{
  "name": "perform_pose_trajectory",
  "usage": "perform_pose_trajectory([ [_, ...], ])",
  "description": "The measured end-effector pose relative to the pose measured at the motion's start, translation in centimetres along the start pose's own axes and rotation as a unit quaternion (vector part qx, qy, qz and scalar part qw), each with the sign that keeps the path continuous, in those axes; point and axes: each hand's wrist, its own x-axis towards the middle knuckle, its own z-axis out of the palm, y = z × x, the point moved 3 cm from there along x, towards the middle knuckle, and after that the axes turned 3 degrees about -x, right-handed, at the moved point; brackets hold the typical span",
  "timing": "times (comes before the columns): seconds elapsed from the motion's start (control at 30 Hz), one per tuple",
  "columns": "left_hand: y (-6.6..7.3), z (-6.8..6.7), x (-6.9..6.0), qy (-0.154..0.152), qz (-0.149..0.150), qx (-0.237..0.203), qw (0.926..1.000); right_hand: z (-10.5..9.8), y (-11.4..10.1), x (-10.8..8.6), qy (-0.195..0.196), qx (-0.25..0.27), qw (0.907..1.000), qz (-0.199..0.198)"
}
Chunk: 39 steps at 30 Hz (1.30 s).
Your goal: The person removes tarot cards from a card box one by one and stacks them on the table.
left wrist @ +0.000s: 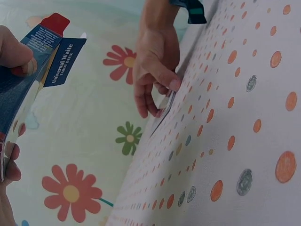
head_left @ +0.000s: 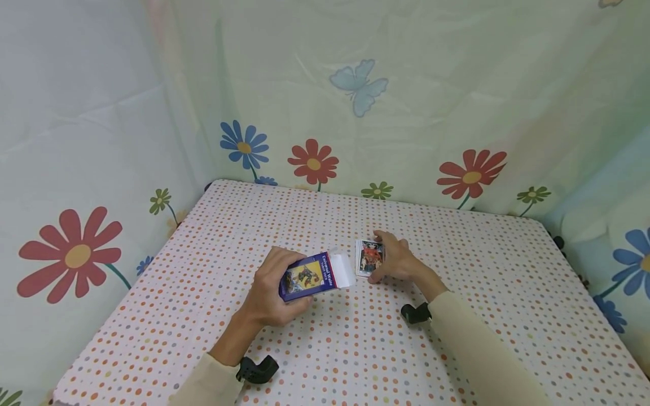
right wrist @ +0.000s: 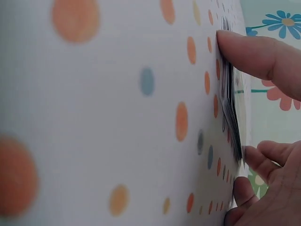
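Note:
A blue tarot card box (head_left: 307,277) with a yellow picture and "Universal Waite Tarot Deck" lettering is gripped in my left hand (head_left: 274,290), above the table. Its white end flap (head_left: 342,270) stands open toward the right. In the left wrist view the box (left wrist: 28,70) shows its printed side and a red tab. On the table lies a small stack of tarot cards (head_left: 369,257), top card picture side up. My right hand (head_left: 398,259) holds the stack by its edges, thumb at the near edge and fingers at the far one. The right wrist view shows the cards (right wrist: 230,94) edge-on.
A white cloth with coloured dots covers the table (head_left: 244,225). Flower-printed curtains (head_left: 406,113) hang behind and at both sides. Each wrist wears a black camera mount, the left one (head_left: 258,370) and the right one (head_left: 415,313) close above the cloth.

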Motion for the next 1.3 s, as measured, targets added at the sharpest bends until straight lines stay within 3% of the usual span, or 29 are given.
perform_pose_trajectory([
  [0.17,-0.1,0.0,0.0,-0.002,-0.002,0.0,1.0,0.2,0.1,0.0,0.0,-0.041,0.9992,0.005],
  [0.5,0.1,0.0,0.2,-0.007,-0.007,0.004,0.9999,0.0,-0.2,-0.3,0.0,-0.031,0.9995,-0.002],
  [0.6,0.1,0.0,0.1,-0.01,-0.01,0.006,0.9999,-0.3,-0.2,-0.6,0.001,-0.003,1.0,-0.004],
  [0.7,0.2,-0.1,0.2,-0.008,-0.01,0.007,0.9999,-0.7,-0.2,-1.1,-0.003,0.079,0.9967,0.015],
  [0.83,0.3,-0.2,0.2,-0.006,-0.011,0.006,0.9999,-1.3,0.1,-1.6,0.023,0.203,0.9752,0.084],
  [0.93,0.3,-0.2,0.2,-0.007,-0.012,0.004,0.9999,-1.7,0.4,-1.8,0.061,0.276,0.9499,0.133],
  [1.07,0.4,-0.1,0.2,-0.009,-0.013,0.003,0.9999,-1.9,0.6,-2.1,0.083,0.346,0.9197,0.165],
  [1.17,0.4,0.0,0.2,-0.008,-0.01,0.002,0.9999,-2.0,0.7,-2.2,0.09,0.364,0.9112,0.171],
  [1.3,0.4,0.0,0.3,-0.006,-0.005,0.001,1.0,-1.9,0.5,-2.3,0.094,0.367,0.9107,0.164],
])
